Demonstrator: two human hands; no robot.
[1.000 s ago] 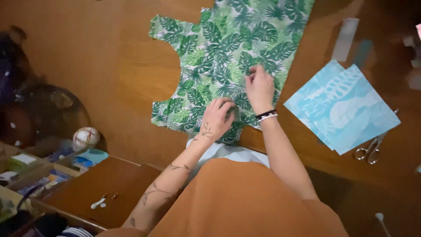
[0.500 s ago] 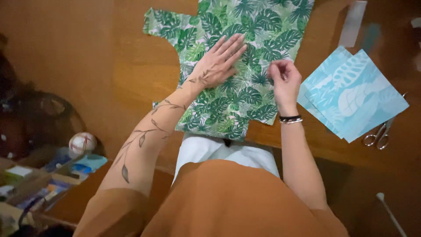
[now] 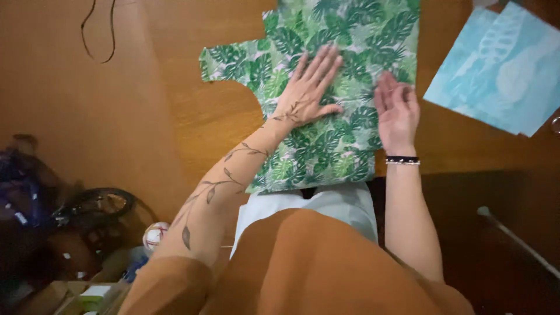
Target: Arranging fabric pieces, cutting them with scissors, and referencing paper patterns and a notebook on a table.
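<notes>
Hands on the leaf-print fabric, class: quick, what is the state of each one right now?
Left hand: open, palm flat on the leaf-print fabric, holding nothing.
Right hand: open, fingers together, resting at the fabric's right edge, holding nothing.

Home sewing corner — cut leaf-print fabric (image 3: 326, 87), blue fabric (image 3: 501, 64) on wooden table (image 3: 175, 87).

The leaf-print fabric (image 3: 326, 87) and pale blue fabric (image 3: 501, 64) run past the top edge; floor clutter (image 3: 70, 245) is blurred.
</notes>
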